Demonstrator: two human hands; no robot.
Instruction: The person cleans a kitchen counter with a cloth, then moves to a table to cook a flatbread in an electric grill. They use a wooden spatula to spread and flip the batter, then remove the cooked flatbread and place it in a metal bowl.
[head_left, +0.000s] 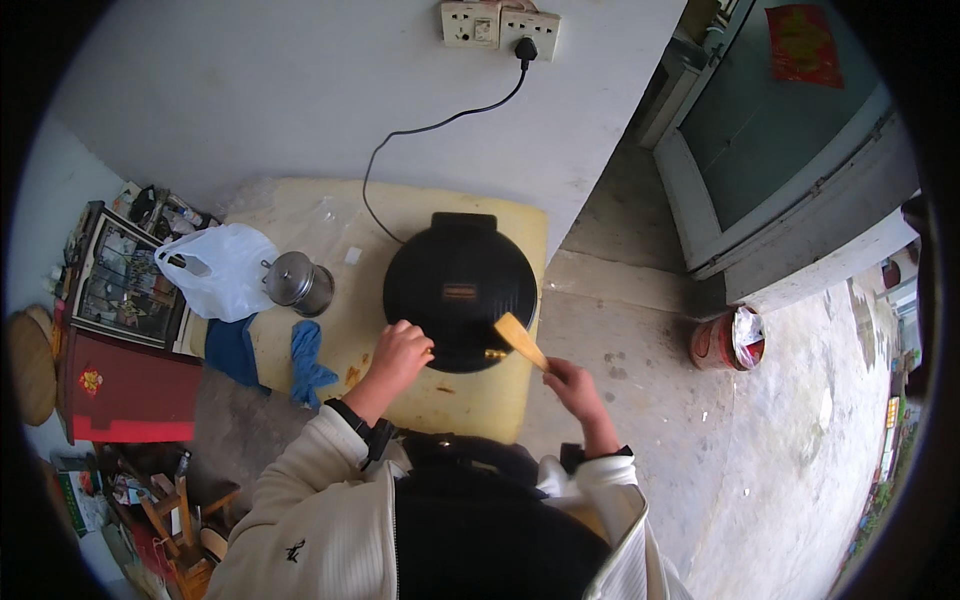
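Note:
A round black electric griddle (459, 262) with its lid down sits on a yellowish table (427, 409). My left hand (401, 352) is at its front left edge, with the fingers curled at a small gold-coloured part of the handle. My right hand (574, 386) holds a wooden spatula (519, 339) by its handle, the flat blade angled over the griddle's front right edge. A second gold-coloured fitting (495, 354) shows between the hands. The griddle's black cord (424, 132) runs to a plug in the wall socket (529, 31).
Left of the griddle stand a lidded metal pot (302, 285) and a white plastic bag (225, 266). Blue cloths (306, 360) lie at the table's front left. A red cabinet (135, 382) is at far left, a red bucket (709, 343) on the floor at right.

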